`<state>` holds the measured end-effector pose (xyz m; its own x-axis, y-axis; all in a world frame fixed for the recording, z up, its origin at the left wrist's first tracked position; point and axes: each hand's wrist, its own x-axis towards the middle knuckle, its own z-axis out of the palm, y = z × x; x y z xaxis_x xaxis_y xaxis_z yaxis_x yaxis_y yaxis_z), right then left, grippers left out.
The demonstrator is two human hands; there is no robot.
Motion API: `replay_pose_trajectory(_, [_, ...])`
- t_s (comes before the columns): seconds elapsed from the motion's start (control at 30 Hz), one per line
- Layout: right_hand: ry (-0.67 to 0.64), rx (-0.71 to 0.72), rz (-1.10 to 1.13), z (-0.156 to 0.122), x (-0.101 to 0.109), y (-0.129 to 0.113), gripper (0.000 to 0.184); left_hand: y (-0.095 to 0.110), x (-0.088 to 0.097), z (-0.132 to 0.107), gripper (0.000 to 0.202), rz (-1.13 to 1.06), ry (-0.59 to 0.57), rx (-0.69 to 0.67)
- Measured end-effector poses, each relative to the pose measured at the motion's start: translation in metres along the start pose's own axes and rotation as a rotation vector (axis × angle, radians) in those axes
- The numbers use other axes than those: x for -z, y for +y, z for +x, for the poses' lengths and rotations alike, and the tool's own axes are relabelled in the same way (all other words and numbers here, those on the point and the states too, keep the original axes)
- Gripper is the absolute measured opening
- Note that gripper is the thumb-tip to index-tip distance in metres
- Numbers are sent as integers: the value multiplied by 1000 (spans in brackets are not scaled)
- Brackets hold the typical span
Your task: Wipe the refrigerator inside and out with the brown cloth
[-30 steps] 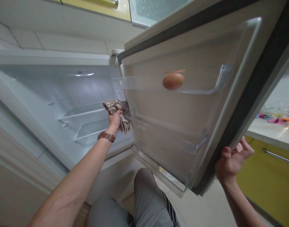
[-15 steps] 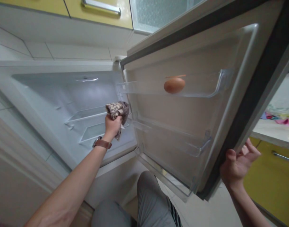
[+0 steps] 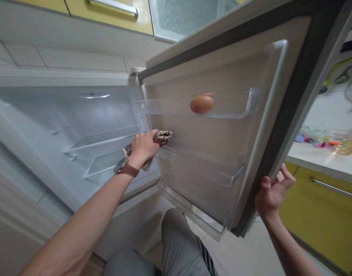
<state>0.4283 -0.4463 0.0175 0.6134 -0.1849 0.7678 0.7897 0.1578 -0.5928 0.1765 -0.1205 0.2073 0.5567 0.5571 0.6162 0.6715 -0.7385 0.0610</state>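
Observation:
My left hand, with a watch at its wrist, is closed around a crumpled brown-and-cream patterned cloth. The cloth reaches the inner side of the refrigerator door, close to the hinge side and just above the middle door shelf. On the door's free edge rests my right hand, thumb on the near side and fingers partly hidden around the outside. An egg lies in the clear upper door shelf, to the right of my left hand.
The open refrigerator compartment has glass shelves at left. Yellow cabinets hang above. Beyond the door, a white counter carries colourful items. My knees are below the door.
My left hand has moved the cloth rightward from the compartment opening to the door's inner panel, and its back now faces up. The right hand keeps its place on the door edge.

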Motion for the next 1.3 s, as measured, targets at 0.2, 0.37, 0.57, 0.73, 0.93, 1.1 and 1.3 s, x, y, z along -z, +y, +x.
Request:
replay_pose_trajectory(0.2, [-9, -14, -34, 0, 0, -1, 86, 44, 18, -11, 34, 16, -100, -103])
replay_pose_trajectory(0.37, [-7, -17, -14, 1, -2, -4, 85, 78, 33, -20, 33, -160, -176, -257])
replay_pose_trajectory(0.57, [-11, -24, -55, 0, 0, -3, 87, 132, 56, -29, 27, -585, -392, -424])
replay_pose_trajectory(0.73, [-13, -6, -31, 1, -2, -4, 85, 165, 72, -46, 34, -665, -407, -648])
replay_pose_trajectory(0.93, [-24, -14, -15, 1, -2, -6, 84, 155, 60, -40, 22, -481, -403, -522])
replay_pose_trajectory(1.1, [-23, -10, -28, -1, -1, -10, 86, 111, 32, -11, 6, -478, -418, -310])
replay_pose_trajectory(1.3, [-24, -18, -28, -5, 1, -13, 86, 27, -6, 35, 10, -463, -339, -113])
